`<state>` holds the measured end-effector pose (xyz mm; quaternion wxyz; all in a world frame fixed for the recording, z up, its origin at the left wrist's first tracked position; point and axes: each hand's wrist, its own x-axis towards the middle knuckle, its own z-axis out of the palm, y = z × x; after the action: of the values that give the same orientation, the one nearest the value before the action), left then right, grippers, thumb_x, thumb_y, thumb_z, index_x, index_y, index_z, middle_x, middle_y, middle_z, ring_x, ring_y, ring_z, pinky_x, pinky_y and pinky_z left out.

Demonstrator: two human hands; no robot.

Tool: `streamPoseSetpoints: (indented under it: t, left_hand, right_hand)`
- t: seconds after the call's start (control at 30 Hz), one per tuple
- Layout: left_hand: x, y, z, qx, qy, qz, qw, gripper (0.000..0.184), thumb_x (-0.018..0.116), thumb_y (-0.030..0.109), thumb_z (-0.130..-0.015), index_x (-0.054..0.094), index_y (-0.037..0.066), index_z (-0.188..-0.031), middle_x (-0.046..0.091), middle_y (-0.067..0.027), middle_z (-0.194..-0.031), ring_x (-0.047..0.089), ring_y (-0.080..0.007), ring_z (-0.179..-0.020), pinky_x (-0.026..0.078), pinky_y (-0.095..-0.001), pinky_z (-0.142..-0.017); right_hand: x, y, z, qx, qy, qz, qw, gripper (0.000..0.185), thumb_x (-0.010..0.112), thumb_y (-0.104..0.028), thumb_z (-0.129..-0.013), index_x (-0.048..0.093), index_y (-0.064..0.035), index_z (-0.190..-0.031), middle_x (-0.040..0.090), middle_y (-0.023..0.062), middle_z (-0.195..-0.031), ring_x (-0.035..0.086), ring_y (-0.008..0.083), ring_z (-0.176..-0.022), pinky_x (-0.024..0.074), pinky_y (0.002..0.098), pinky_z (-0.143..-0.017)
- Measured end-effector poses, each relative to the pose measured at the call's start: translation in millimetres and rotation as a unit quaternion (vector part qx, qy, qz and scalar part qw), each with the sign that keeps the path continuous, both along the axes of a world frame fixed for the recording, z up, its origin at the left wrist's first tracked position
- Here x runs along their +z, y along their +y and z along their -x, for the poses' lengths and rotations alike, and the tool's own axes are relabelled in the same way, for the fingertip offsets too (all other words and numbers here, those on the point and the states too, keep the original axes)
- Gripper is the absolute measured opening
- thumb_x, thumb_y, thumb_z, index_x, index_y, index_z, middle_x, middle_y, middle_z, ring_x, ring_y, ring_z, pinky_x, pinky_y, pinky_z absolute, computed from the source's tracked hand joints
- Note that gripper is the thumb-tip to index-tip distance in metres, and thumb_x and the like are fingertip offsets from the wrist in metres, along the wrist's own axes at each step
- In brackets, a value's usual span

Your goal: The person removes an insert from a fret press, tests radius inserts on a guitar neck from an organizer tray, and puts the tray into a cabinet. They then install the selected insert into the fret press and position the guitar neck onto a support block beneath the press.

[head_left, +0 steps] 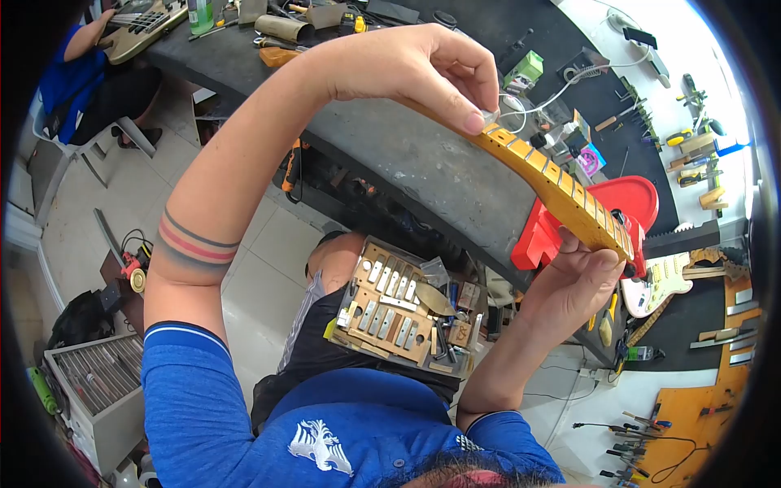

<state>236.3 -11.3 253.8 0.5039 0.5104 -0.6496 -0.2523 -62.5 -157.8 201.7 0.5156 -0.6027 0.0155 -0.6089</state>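
A guitar neck (543, 172) with a yellow maple fretboard and dark position dots is held up slantwise above the workbench. My right hand (582, 281) grips its lower, wider end, thumb and fingers closed around the wood. At the upper part of the fretboard, my left hand (435, 77) is closed in a pinch. A small whitish piece (490, 118) shows by its thumb and touches the neck; its kind is unclear. Behind my left forearm pokes an orange-brown wooden end (277, 56); whether it joins the neck is hidden.
Below lies a wooden tray (382, 335) of metal-faced blocks. A red vise (537, 236) stands on the dark workbench (390, 154). Tools hang on the right wall, near a white guitar body (661, 281). Another person (85, 77) sits at far left with a guitar. A drawer unit (102, 390) stands lower left.
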Motion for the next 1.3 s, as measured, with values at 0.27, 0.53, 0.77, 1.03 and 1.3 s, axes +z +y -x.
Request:
streamPoseSetpoints:
  t: [0.27, 0.53, 0.77, 1.03, 1.3]
  left_hand:
    - [-0.2, -3.2, -3.9, -0.007, -0.002, -0.007, 1.000, 0.031, 0.088, 0.027, -0.088, 0.076, 0.004, -0.106, 0.074, -0.0056, -0.110, 0.069, -0.0137, -0.104, 0.055, -0.0306, -0.097]
    - [5.2, -7.4, -5.6, 0.038, -0.094, -0.007, 0.995, 0.052, 0.068, 0.053, -0.101, 0.081, 0.005, -0.115, 0.075, -0.0058, -0.106, 0.068, -0.0138, -0.101, 0.053, -0.0302, -0.093]
    - [4.9, -17.8, -0.6, 0.063, -0.114, 0.027, 0.991, 0.078, 0.056, 0.078, -0.100, 0.083, 0.007, -0.115, 0.076, -0.0077, -0.109, 0.068, -0.0182, -0.105, 0.053, -0.0367, -0.099]
    - [34.5, -7.2, -1.6, -0.073, -0.048, -0.019, 0.996, 0.078, 0.058, 0.078, -0.100, 0.076, 0.003, -0.114, 0.075, -0.0078, -0.110, 0.068, -0.0194, -0.109, 0.051, -0.0366, -0.099]
    - [10.2, -21.0, 1.2, 0.032, -0.098, 0.021, 0.994, 0.082, 0.058, 0.087, -0.094, 0.079, 0.009, -0.109, 0.076, -0.0076, -0.109, 0.069, -0.0184, -0.105, 0.053, -0.0356, -0.100]
  right_hand:
    - [-1.7, -1.2, 0.3, -0.004, 0.002, -0.015, 1.000, 0.049, 0.068, -0.038, -0.109, 0.064, 0.0025, -0.135, 0.076, 0.0160, -0.125, 0.075, 0.0247, -0.114, 0.0630, 0.0402, -0.100]
    - [-2.3, -3.8, 4.5, 0.000, 0.013, 0.004, 1.000, 0.051, 0.070, -0.040, -0.108, 0.066, 0.0038, -0.133, 0.076, 0.0167, -0.125, 0.075, 0.0249, -0.115, 0.0635, 0.0395, -0.100]
    - [-0.4, 1.9, 2.3, -0.012, 0.015, 0.013, 1.000, 0.052, 0.070, -0.041, -0.107, 0.067, 0.0035, -0.133, 0.075, 0.0157, -0.127, 0.075, 0.0260, -0.117, 0.0636, 0.0397, -0.099]
    - [0.4, 0.9, 5.8, -0.003, 0.028, 0.017, 0.999, 0.049, 0.069, -0.042, -0.108, 0.067, 0.0002, -0.134, 0.074, 0.0137, -0.132, 0.072, 0.0257, -0.119, 0.0612, 0.0397, -0.099]
    - [3.4, 3.6, 4.6, -0.009, 0.030, 0.015, 0.999, 0.051, 0.069, -0.042, -0.108, 0.067, 0.0004, -0.135, 0.074, 0.0134, -0.132, 0.073, 0.0254, -0.118, 0.0602, 0.0399, -0.097]
